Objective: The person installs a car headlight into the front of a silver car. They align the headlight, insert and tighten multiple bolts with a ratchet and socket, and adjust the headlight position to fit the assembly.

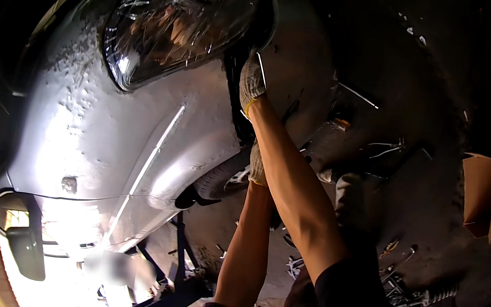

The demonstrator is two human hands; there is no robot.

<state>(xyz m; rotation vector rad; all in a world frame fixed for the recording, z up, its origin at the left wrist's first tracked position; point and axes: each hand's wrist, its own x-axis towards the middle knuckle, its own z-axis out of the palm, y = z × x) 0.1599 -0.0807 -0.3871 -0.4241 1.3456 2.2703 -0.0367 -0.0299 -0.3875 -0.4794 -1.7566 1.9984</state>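
silver car body (107,145) beside dark floor (432,200) with cardboard box (479,193); gloved right hand (252,82) and left hand (258,164) at the body's edge; cannot tell either grip's state.

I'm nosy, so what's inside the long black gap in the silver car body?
Only darkness shows inside the long black gap. The right hand, in a grey knitted glove, covers part of it, hiding whatever lies behind.

On the left hand (258,168), fingers are hidden — a pale patch (117,269) is blurred.
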